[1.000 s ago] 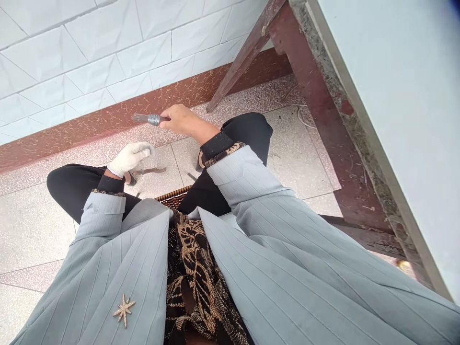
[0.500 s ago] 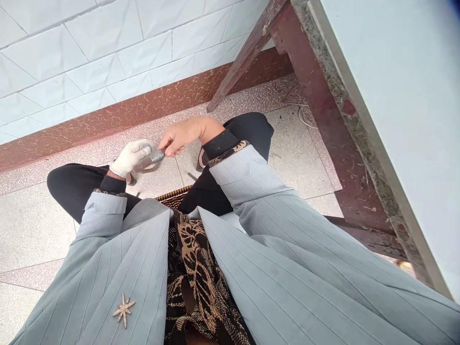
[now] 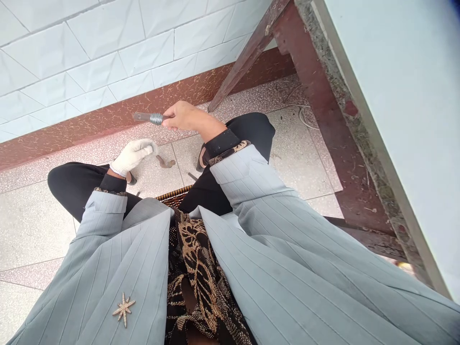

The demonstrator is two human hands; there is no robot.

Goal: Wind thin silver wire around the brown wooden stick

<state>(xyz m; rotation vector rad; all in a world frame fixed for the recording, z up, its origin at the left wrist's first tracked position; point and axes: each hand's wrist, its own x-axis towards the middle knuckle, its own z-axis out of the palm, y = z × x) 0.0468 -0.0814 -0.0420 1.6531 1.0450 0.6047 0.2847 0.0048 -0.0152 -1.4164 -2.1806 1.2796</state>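
Grey striped jacket (image 3: 251,268) fills lower view, blocking near floor (image 3: 36,235). Pale-topped table (image 3: 398,81) at right, cut off by view edge; slanted leg (image 3: 244,60) close to tiled wall (image 3: 118,62). Woven seat (image 3: 174,192) between knees, mostly hidden under clothing. Left hand (image 3: 130,157), gloved: fingers curled, blur at tips; cannot tell what grip holds. Right hand (image 3: 184,116), bare, closed around end of stick (image 3: 143,117). Stick wound with wire (image 3: 155,119), above floor's wall-side edge. Brown curved piece (image 3: 166,163) past left fingertips; support unclear.
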